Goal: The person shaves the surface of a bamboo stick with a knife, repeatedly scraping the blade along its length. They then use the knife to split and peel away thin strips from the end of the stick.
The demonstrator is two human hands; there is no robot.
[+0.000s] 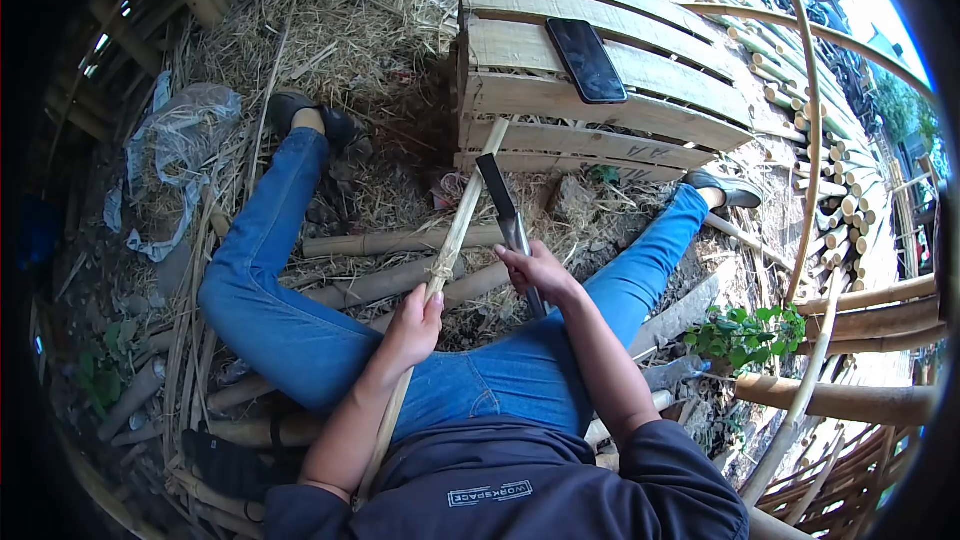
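Note:
My left hand (412, 328) is wrapped round a long pale bamboo strip (459, 223), just below a knobbly joint. The strip runs from beside my body, between my legs, up to the front of the wooden crate (600, 100). In my right hand (543, 274) is a knife (497, 186) with a dark, flat, blunt-ended blade and a shiny metal handle. Its blade points away from me, and its tip overlaps the upper part of the strip in this view. Fingers cover part of the handle, whose lower end shows over my thigh.
A phone (586, 60) lies on the slatted crate in front of me. Bamboo poles (400, 243) cross the ground between my legs, among straw (340, 15) and shavings. Cut bamboo (845, 208) is stacked at right, near a green plant (745, 337). Crumpled plastic (185, 140) lies at left.

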